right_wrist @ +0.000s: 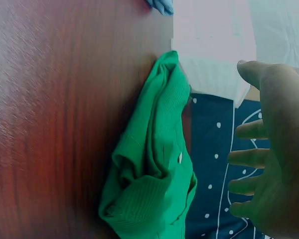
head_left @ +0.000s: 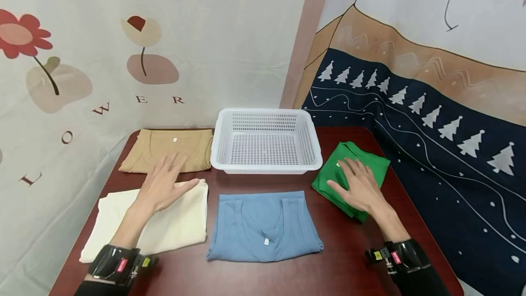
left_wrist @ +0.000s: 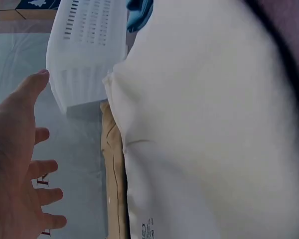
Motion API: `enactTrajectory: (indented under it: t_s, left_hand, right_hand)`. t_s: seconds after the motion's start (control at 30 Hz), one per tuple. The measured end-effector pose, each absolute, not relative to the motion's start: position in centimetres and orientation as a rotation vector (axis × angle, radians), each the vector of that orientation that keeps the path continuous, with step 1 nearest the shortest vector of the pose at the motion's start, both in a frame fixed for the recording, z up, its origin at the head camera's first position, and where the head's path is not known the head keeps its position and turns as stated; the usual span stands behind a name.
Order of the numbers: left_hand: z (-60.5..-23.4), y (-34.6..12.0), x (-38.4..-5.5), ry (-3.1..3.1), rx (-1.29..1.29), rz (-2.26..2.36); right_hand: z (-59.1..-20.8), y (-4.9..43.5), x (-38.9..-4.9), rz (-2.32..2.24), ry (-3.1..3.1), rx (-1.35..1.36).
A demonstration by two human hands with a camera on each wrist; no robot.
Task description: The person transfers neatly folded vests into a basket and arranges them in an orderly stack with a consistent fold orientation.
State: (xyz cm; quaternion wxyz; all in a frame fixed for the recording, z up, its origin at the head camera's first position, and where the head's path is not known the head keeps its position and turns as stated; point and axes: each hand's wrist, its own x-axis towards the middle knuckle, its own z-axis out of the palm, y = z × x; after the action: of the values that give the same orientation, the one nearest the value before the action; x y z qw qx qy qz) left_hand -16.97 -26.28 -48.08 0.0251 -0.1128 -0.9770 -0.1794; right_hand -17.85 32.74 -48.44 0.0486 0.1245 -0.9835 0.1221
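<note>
My left hand (head_left: 166, 187), fingers spread and holding nothing, hovers above a folded cream shirt (head_left: 176, 223), its fingertips overlapping a folded tan shirt (head_left: 181, 143) in the head view. On the other side my right hand (head_left: 358, 184) is spread above a folded green garment (head_left: 376, 163); the right wrist view shows a gap between palm and the green cloth (right_wrist: 159, 149). Between the hands lies a folded blue shirt (head_left: 263, 227) with a small white tag at its neckline. Behind it stands a white plastic basket (head_left: 267, 168) with slotted walls and nothing inside.
All of it rests on a dark red-brown table (head_left: 263, 277). A pale printed curtain (head_left: 230, 35) hangs along the back and left, and a navy cloth with white trees (head_left: 431, 150) borders the right edge. Each wrist wears a black strapped camera.
</note>
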Motion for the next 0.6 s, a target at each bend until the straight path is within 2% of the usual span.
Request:
enactTrajectory:
  t_s: [0.6]
  left_hand:
    - [-48.8,-20.2,-11.6,-2.937,-0.448,-0.605]
  right_hand:
    - [-49.0,28.7,-13.9,0.469,-2.934,0.489]
